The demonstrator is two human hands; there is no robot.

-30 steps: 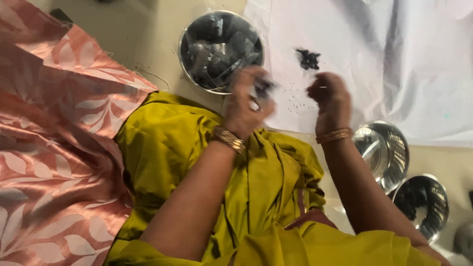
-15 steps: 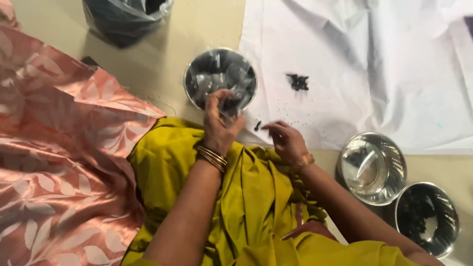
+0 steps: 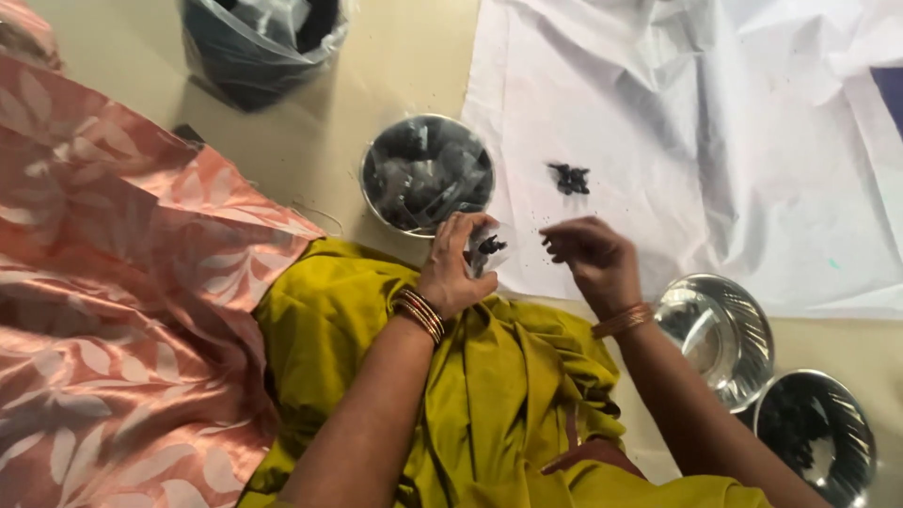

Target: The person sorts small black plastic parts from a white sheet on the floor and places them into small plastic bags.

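While a small clear pouch (image 3: 487,248) holding dark bits is pinched in the left hand (image 3: 456,273) just below the steel bowl (image 3: 428,174), the right hand (image 3: 588,256), fingertips closed on something unclear, is best kept close.

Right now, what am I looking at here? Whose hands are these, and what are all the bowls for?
A person sitting on the floor wears a camera on the head, so you look down at their own two hands. The left hand holds a small clear packet with dark bits inside. The right hand is beside it, fingertips pinched. Ahead lie a white sheet with a little dark pile, and a steel bowl of packets. Two more steel bowls sit to the right.
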